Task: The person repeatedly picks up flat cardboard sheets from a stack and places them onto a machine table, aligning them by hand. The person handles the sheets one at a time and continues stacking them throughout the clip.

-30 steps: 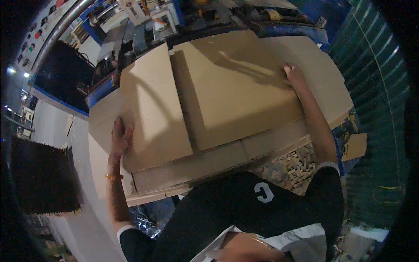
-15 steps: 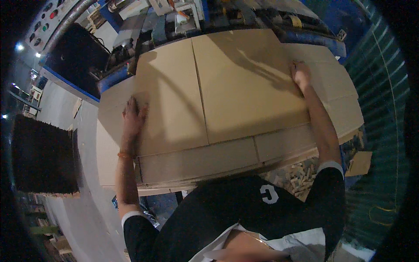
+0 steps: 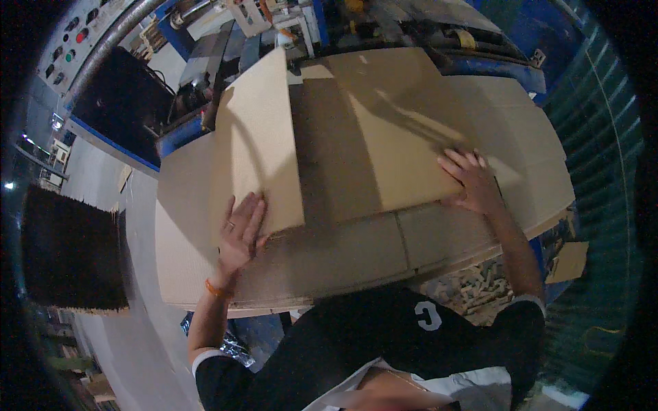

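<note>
We have our left hand [image 3: 240, 236] part-open, fingers extended over the near edge of a tilted cardboard flap [image 3: 264, 144]. Right of it, a flat cardboard panel [image 3: 404, 130] lies on the cardboard stack [image 3: 343, 257], our right hand [image 3: 476, 183] spread at its near right corner; we cannot tell whether either hand pinches the board.

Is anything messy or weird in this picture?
Yes, a bit messy: small brown scraps lie jumbled below the near edge of the cardboard stack, toward the right. They stand out because the stack above is made of big sheets.
</note>
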`<state>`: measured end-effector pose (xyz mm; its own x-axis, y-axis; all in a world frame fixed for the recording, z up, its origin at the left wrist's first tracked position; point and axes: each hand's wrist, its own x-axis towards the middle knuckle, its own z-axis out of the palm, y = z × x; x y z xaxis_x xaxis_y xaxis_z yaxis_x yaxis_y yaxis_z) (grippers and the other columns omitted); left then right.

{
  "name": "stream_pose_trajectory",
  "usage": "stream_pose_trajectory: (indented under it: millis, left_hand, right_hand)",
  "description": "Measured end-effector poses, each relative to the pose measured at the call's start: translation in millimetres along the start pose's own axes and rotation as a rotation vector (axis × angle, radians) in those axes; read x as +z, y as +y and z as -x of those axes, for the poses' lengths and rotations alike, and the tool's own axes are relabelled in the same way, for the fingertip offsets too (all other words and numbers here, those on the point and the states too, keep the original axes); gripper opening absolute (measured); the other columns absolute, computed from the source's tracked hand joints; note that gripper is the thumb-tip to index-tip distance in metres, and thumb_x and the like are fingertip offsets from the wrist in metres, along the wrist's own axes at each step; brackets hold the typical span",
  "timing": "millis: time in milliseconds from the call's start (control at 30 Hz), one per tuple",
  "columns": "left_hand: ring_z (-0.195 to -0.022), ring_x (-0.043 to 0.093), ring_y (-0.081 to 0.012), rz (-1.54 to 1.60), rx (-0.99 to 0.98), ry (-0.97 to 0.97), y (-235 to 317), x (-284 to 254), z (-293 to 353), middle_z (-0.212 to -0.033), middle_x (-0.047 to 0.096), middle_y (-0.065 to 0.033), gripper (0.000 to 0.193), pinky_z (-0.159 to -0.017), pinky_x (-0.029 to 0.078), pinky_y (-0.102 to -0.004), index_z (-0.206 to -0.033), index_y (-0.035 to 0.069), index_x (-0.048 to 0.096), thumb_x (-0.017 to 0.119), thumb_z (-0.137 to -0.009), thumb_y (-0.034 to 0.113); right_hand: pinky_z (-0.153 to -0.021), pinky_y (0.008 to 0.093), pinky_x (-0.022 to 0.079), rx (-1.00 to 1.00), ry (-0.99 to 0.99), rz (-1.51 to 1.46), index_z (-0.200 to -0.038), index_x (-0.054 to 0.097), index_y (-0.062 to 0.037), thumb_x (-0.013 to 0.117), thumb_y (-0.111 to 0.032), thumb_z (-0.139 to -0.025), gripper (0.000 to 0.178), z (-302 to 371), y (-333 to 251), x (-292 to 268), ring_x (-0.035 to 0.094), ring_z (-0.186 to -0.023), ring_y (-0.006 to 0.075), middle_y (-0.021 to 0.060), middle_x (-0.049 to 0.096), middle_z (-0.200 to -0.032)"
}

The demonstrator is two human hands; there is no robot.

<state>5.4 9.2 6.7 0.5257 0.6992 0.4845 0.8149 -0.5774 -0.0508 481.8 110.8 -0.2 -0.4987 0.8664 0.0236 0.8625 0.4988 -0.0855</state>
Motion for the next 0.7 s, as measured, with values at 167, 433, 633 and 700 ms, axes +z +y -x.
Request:
stream_pose_trajectory:
  millis: [167,433,633,700]
  left_hand:
    - [-0.126,0.037,-0.0283,-0.102,-0.103,-0.077,-53,39,-47,-0.133,0.042,-0.0124,0.059,-0.106,0.025,-0.0461,-0.131,0.006,0.040,0.053,-0.083,0.036]
    - [-0.127,0.032,-0.0330,-0.306,-0.452,0.123,-73,50,-104,-0.134,0.040,-0.0153,0.060,-0.105,0.021,-0.0498,-0.131,0.003,0.039,0.059,-0.083,0.033]
    - [-0.113,0.047,-0.0341,-0.109,-0.813,0.555,-52,-41,57,-0.124,0.047,-0.0233,0.060,-0.099,0.035,-0.0378,-0.125,-0.005,0.041,0.068,-0.080,0.024]
    - [-0.096,0.055,-0.0300,-0.128,-1.203,0.766,-37,-51,118,-0.107,0.056,-0.0215,0.055,-0.087,0.044,-0.0358,-0.121,-0.009,0.043,0.064,-0.083,0.026]
  right_hand:
    - [-0.106,0.0510,0.019,-0.071,0.143,0.045,-0.127,0.048,-0.0150,0.063,-0.050,-0.071,0.067,-71,30,12,0.028,-0.130,0.0306,0.0097,0.040,-0.136]
    - [-0.101,0.0458,0.030,0.260,0.266,0.197,-0.120,0.052,-0.0074,0.058,-0.030,-0.082,0.045,-111,21,16,0.034,-0.125,0.0325,0.0123,0.041,-0.133]
    - [-0.100,0.0415,0.033,0.626,0.767,0.095,-0.118,0.052,-0.0027,0.057,-0.030,-0.083,0.045,54,72,25,0.039,-0.120,0.0377,0.0214,0.038,-0.133]
    - [-0.098,0.0411,0.035,0.892,0.538,0.436,-0.117,0.053,-0.0013,0.055,-0.031,-0.084,0.045,105,82,39,0.040,-0.119,0.0381,0.0218,0.042,-0.130]
